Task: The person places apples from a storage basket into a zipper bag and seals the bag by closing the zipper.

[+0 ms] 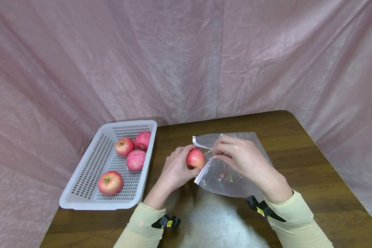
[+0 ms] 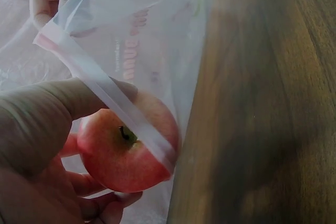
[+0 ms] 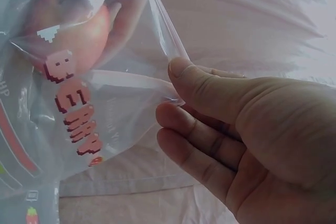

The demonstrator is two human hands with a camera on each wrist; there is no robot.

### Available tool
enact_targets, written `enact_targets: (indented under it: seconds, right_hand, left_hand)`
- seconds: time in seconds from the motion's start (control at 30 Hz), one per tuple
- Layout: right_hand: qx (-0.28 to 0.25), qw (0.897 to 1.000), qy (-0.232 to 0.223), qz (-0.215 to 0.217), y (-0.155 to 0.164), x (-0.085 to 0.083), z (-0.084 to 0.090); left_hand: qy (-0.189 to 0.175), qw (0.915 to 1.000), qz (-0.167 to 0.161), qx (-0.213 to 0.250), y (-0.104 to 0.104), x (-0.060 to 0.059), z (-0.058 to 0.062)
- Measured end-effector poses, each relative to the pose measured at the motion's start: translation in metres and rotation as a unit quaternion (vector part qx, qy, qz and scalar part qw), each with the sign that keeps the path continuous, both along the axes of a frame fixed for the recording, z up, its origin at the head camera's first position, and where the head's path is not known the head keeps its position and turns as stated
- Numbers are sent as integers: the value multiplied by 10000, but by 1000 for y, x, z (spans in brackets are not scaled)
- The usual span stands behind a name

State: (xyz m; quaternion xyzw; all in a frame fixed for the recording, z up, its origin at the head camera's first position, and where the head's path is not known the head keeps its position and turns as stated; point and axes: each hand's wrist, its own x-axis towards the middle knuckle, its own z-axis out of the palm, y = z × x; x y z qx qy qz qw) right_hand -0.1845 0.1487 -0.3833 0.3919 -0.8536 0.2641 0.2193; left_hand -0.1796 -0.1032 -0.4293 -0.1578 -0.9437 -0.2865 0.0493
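My left hand [image 1: 177,168] grips a red apple [image 1: 196,158] at the mouth of a clear plastic zip bag [image 1: 235,186]. In the left wrist view the bag's white zip strip [image 2: 105,90] crosses over the apple [image 2: 113,153], so part of it lies inside. The thumb lies along the near side, the other fingers curl beneath. My right hand [image 1: 243,155] pinches the bag's opening edge between thumb and fingertips, holding the mouth apart. Printed red letters [image 3: 73,108] show on the bag in the right wrist view, with the apple [image 3: 79,35] behind the film.
A white slotted plastic basket [image 1: 80,203] stands on the left of the wooden table [image 1: 297,155], with several apples [image 1: 110,183] in it. A pink cloth curtain [image 1: 186,58] hangs behind the table. Dark wrist cameras [image 1: 170,222] are strapped over both sleeves.
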Motion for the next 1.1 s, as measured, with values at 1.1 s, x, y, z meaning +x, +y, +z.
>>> enact_targets:
  seconds: [1.1]
  right_hand:
    - [5, 9997, 157, -178, 1, 0, 1]
  left_hand:
    - [-935, 9943, -225, 460, -4, -2, -13]
